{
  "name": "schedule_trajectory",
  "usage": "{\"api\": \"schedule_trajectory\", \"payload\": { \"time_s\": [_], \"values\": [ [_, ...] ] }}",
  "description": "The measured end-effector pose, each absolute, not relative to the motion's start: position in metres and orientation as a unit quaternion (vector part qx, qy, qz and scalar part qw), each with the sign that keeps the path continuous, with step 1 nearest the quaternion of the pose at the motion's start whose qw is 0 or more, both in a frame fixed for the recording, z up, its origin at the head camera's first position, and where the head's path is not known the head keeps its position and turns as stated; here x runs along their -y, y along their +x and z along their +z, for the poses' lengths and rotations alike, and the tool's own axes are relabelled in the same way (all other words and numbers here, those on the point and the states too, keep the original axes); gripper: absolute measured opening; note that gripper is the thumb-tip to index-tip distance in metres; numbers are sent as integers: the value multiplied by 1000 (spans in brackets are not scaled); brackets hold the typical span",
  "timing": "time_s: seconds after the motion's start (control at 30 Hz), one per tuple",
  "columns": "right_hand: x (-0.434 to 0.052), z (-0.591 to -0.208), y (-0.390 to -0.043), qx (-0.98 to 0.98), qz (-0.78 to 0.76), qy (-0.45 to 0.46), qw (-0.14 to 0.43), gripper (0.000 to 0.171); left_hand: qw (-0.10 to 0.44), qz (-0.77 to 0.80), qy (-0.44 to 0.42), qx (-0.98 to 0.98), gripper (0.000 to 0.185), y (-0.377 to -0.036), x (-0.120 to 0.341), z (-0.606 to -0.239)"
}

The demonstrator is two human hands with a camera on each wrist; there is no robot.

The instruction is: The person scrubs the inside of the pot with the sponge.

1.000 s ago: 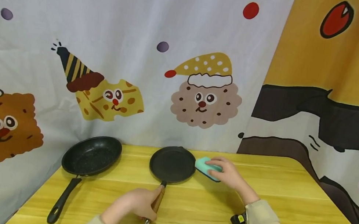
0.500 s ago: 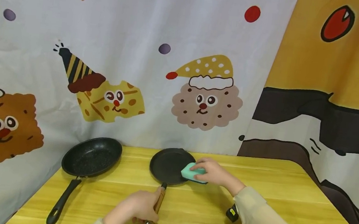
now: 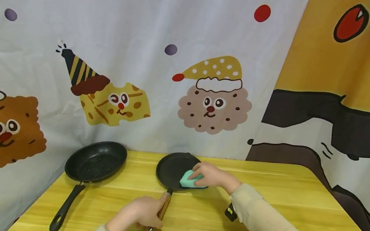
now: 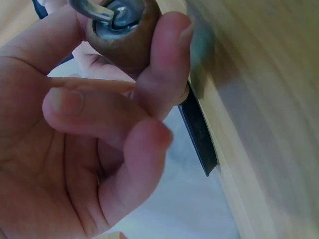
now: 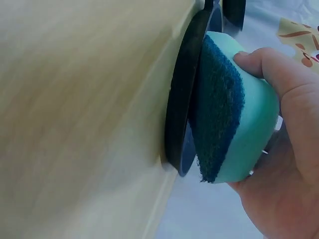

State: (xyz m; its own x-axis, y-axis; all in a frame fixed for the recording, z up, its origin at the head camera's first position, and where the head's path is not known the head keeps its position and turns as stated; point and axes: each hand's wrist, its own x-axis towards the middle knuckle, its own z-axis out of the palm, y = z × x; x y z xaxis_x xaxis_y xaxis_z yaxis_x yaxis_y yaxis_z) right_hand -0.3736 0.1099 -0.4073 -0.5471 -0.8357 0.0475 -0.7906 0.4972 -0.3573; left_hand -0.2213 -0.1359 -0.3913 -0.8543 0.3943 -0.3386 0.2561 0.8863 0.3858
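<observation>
A flat black crepe pan (image 3: 170,169) lies on the table with its wooden handle (image 3: 163,209) toward me. My left hand (image 3: 144,212) grips that handle; in the left wrist view its fingers curl about the wooden end (image 4: 127,47), which carries a metal hanging loop. My right hand (image 3: 210,175) holds a mint-green sponge (image 3: 188,180) over the pan's right front part. In the right wrist view, the sponge's dark blue scouring side (image 5: 219,107) faces the pan (image 5: 182,99), right at its rim, with thumb and fingers around the green foam.
A deeper black frying pan (image 3: 95,161) with a black handle (image 3: 66,208) stands at the table's left, overlapping its edge in this view. The wood-grain table (image 3: 281,202) extends to the right. Behind it hangs a cartoon-printed curtain (image 3: 141,19).
My right hand has carried the sponge leftward and slightly nearer, from beside the pan's right edge to over its right front part. The left hand keeps its grip on the handle.
</observation>
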Motion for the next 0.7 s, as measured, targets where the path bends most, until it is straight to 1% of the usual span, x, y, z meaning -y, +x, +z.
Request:
{"api": "schedule_trajectory", "payload": {
  "time_s": [0.17, 0.3, 0.43, 0.7],
  "values": [
    [-100, -410, -370, -861, -196, -458, 106, 30, 194, 147, 187, -952, 85, -222, 135, -390],
    [-94, -414, -363, -866, -202, -445, 109, 31, 190, 142, 197, -951, 84, -221, 133, -390],
    [-87, -416, -358, -873, -188, -440, 96, 31, 182, 130, 194, -955, 83, -221, 132, -392],
    [-74, -414, -359, -883, -110, -452, 55, 31, 178, 130, 194, -956, 83, -222, 133, -392]
  ]
}}
